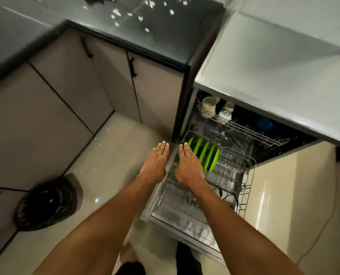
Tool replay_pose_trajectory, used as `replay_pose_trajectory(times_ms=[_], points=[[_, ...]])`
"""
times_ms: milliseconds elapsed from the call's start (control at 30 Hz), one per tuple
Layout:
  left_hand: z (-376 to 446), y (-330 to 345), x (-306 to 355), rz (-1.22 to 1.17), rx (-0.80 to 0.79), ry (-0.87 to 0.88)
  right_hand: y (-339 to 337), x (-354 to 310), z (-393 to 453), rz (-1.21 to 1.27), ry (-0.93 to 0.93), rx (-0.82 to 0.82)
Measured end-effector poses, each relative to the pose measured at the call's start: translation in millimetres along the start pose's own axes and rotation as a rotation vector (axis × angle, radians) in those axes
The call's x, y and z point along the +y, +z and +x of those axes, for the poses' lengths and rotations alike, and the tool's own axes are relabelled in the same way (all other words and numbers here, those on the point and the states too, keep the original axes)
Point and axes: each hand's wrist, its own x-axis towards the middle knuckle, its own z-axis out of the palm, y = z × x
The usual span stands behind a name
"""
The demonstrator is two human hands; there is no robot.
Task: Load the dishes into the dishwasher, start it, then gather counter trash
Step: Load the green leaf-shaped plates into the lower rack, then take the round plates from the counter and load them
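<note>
The dishwasher stands open with its door (185, 229) folded down and the lower rack (234, 171) pulled out over it. Several green plates (207, 153) stand upright in that rack, and glassware lies at its near end. White cups (208, 107) sit in the upper rack (250, 132). My left hand (156, 161) is stretched out flat, fingers straight, just left of the rack's edge. My right hand (188, 163) is flat too, over the rack's left rim beside the plates. Neither hand holds anything.
A black-lined trash bin (48, 203) stands on the tiled floor at the left. Cabinets (66, 92) run under a dark counter (145, 26) scattered with white scraps of trash. A grey worktop (274, 72) covers the dishwasher. An orange cable (324, 229) hangs at the right.
</note>
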Motion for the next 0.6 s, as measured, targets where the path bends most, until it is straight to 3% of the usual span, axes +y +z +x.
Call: replay_pose_trajectory(times_ms=[300,600], points=[[-87,-139,-90,0.051,0.28,-0.025,-52,-180,-14,0.009,-0.146,0.147],[-95,-265,-172,0.125,0.5,-0.062,-115,-303,35,0.001,-0.325,0.285]])
